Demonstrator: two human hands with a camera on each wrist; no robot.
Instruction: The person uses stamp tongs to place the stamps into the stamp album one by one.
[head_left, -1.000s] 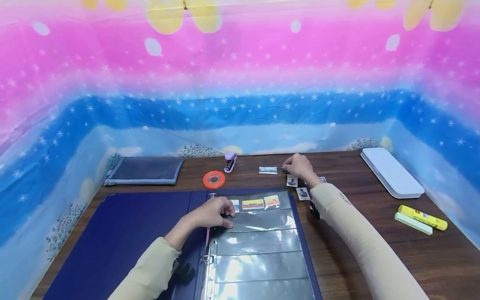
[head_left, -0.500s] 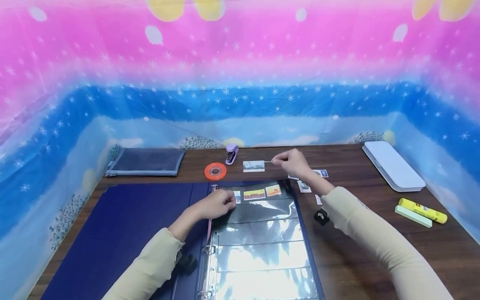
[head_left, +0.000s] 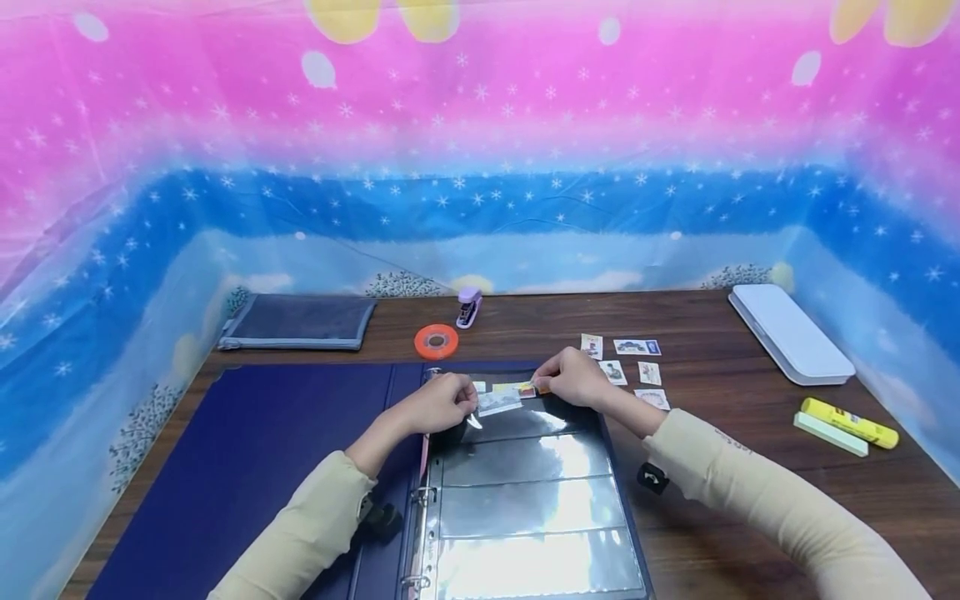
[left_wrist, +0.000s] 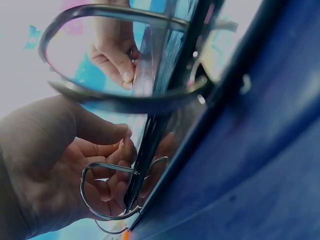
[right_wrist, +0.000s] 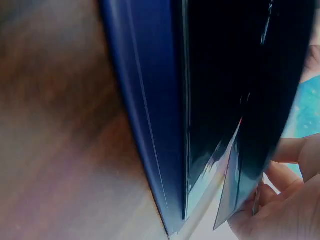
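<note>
My left hand (head_left: 442,403) pinches the edge of a clear pocket on the stamp page (head_left: 525,460) in the open navy ring binder (head_left: 300,450); the left wrist view shows thumb and forefinger at the clear film (left_wrist: 145,82) beside the metal rings (left_wrist: 107,212). My right hand (head_left: 573,377) pinches what looks like thin tweezers, mostly hidden now. A greyish stamp (head_left: 498,402) is at the top pocket, tilted over the row there. Behind it, a yellow stamp (head_left: 504,387) partly shows. In the right wrist view, the page (right_wrist: 240,165) bends up beside my right fingers.
Several loose stamps (head_left: 637,347) lie right of the binder. Behind it are an orange tape roll (head_left: 437,341), a lilac stapler (head_left: 468,307) and a grey zip pouch (head_left: 300,322). A white case (head_left: 791,333), yellow glue stick (head_left: 851,422) and pale green bar (head_left: 830,435) stand right.
My right hand has brought the greyish stamp from behind the binder, left and toward me, to the top pocket. My left hand stays at the page near the rings.
</note>
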